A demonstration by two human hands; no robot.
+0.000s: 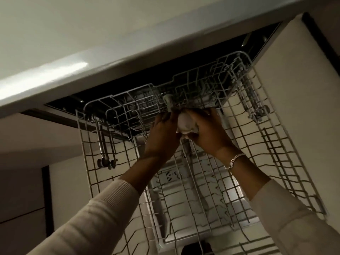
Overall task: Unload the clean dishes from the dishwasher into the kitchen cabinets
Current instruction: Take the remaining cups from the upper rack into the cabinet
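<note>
Sleeve (pixel 95 218) nearest | right hand (pixel 207 131) fingers (pixel 200 116) grasp pale object (pixel 184 123) | left hand (pixel 162 137) beside it, grip unclear

No text, label or number is legible.
</note>
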